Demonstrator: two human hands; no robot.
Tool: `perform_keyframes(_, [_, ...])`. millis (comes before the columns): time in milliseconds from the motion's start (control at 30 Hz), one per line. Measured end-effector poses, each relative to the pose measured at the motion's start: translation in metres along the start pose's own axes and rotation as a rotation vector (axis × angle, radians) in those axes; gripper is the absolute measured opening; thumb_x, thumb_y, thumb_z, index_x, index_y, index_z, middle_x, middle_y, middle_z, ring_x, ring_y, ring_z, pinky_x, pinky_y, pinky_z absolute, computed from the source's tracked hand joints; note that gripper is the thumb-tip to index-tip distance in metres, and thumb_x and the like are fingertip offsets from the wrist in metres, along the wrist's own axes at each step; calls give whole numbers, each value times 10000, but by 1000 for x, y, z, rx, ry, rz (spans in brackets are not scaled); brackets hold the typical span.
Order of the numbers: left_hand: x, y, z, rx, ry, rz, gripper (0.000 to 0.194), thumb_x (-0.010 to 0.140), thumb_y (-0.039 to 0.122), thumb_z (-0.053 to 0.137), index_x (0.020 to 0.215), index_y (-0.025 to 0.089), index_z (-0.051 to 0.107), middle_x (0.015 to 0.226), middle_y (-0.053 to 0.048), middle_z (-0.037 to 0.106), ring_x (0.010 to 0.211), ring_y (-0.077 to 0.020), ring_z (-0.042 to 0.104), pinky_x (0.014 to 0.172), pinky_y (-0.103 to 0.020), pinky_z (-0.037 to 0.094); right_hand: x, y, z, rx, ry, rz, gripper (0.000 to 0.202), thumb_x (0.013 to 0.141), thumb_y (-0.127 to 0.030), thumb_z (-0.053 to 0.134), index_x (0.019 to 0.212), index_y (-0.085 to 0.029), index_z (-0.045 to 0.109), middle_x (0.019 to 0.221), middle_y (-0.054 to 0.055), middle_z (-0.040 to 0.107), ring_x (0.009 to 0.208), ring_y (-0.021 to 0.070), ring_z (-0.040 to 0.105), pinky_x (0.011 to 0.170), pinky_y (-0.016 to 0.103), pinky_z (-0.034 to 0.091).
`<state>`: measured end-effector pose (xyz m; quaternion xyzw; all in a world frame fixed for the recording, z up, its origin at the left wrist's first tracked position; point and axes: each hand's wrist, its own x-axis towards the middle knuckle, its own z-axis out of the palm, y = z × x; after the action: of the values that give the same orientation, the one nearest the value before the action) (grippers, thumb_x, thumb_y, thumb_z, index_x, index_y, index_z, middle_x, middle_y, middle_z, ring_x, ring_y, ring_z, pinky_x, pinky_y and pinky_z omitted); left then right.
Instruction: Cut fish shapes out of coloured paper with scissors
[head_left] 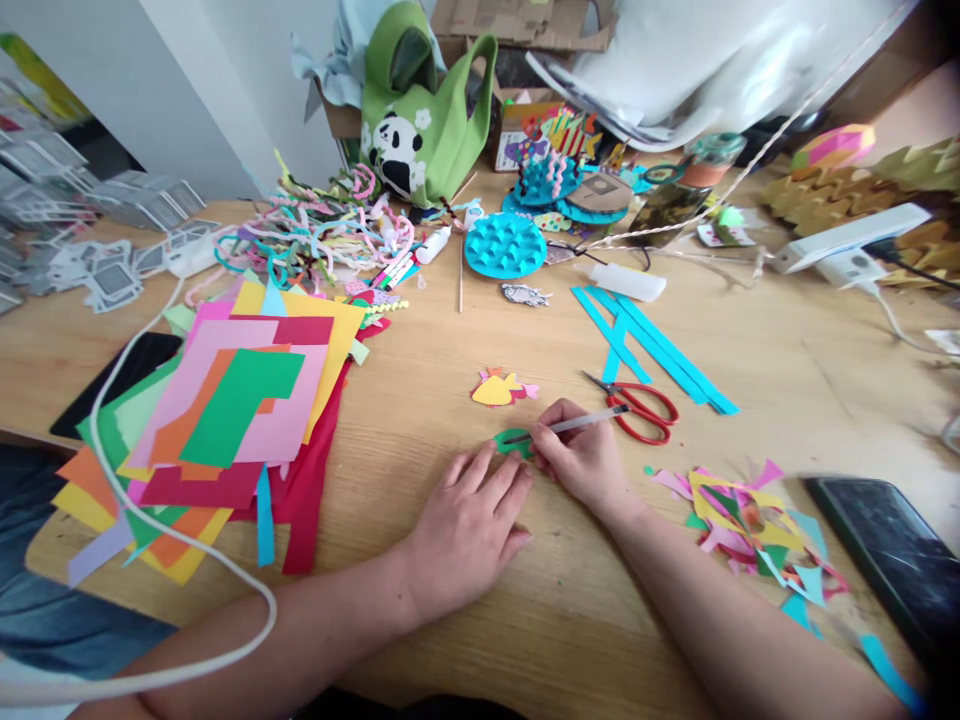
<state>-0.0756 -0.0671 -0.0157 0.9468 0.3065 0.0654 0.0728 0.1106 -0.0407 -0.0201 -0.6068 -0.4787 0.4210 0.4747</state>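
Note:
In the head view, a small green paper piece (513, 441) lies flat on the wooden table. My left hand (474, 520) rests palm down with fingers spread, its fingertips on the near edge of that piece. A pen (581, 422) with a pale, clear barrel is gripped in my right hand (576, 455), its tip touching the green paper. Just beyond my hands sits a small stack of fish-shaped cutouts, a yellow one (493, 390) on top. Red-handled scissors (646, 412) lie right of the pen, beside blue paper strips (660, 345).
Colored paper sheets (240, 400) are piled at left, with a white cable (259, 590) over them. Paper scraps (750, 520) and a phone (885, 560) lie at right. Pipe cleaners (322, 235), a panda bag (427, 110) and a blue scalloped disc (505, 245) stand farther back.

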Motion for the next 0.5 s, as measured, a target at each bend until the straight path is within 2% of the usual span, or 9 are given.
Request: perform_keyframes(500, [0,0,1,-16,11,-2,573,985,472,419,1449,138,445,1475,-111,505,1392,-318,371,1112,-474,323,0,0,0,-29,-6,-5,117,717,-247,611,663,-201,518,460,-46,537,352,81,440,344,195,334])
